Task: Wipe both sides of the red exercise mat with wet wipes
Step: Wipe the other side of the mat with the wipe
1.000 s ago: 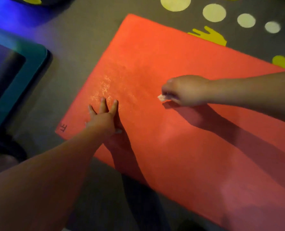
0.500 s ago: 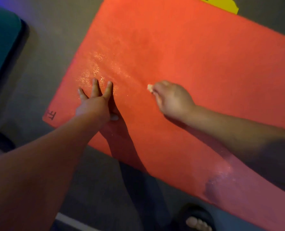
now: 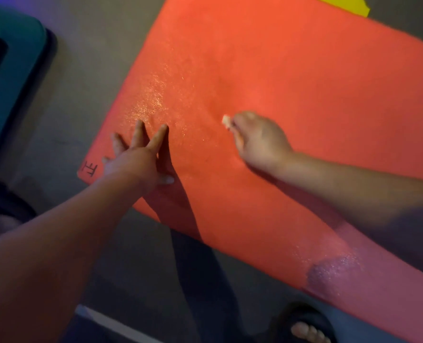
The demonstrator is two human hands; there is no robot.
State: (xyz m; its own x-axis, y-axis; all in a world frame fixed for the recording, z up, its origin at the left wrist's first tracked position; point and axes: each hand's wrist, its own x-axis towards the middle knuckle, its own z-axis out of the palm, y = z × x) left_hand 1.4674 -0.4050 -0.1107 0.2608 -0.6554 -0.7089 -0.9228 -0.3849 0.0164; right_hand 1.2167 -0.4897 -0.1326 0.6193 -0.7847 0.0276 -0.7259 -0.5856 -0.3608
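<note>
One red exercise mat (image 3: 304,82) lies flat on the grey floor (image 3: 94,58), running from the near left corner away to the right. It looks like thin foam with a grainy face. I judge it light, soft and easily bent, so it is likely to creep or ruck under a sideways rub unless it is pinned. For turning it over, the near edge or the corner by the black mark (image 3: 90,169) seems the best place to take hold, as it lies free on the floor.

A speckled sheen (image 3: 153,100) above the left hand suggests damp. The wet wipe (image 3: 226,120) shows only as a small pale wad, limp by the look of it, pressed to the mat. The right hand (image 3: 260,142) grips it with its fingers curled under. The left hand (image 3: 133,162) lies released and flat on the mat near the marked corner, its fingers (image 3: 139,132) straight and spread, holding nothing.

Most of the wipe is buried in the right hand, so its size and how it is folded cannot be told. The mat's underside is unseen, and its right end runs out of view. A purple, glistening patch (image 3: 334,271) at the lower right may be wetness or coloured light. The mark is too small to read.

Beyond the mat, a yellow shape (image 3: 341,3) is cut off at the top and a teal object (image 3: 12,58) at the left. A foot (image 3: 309,330) in a dark sandal shows below.
</note>
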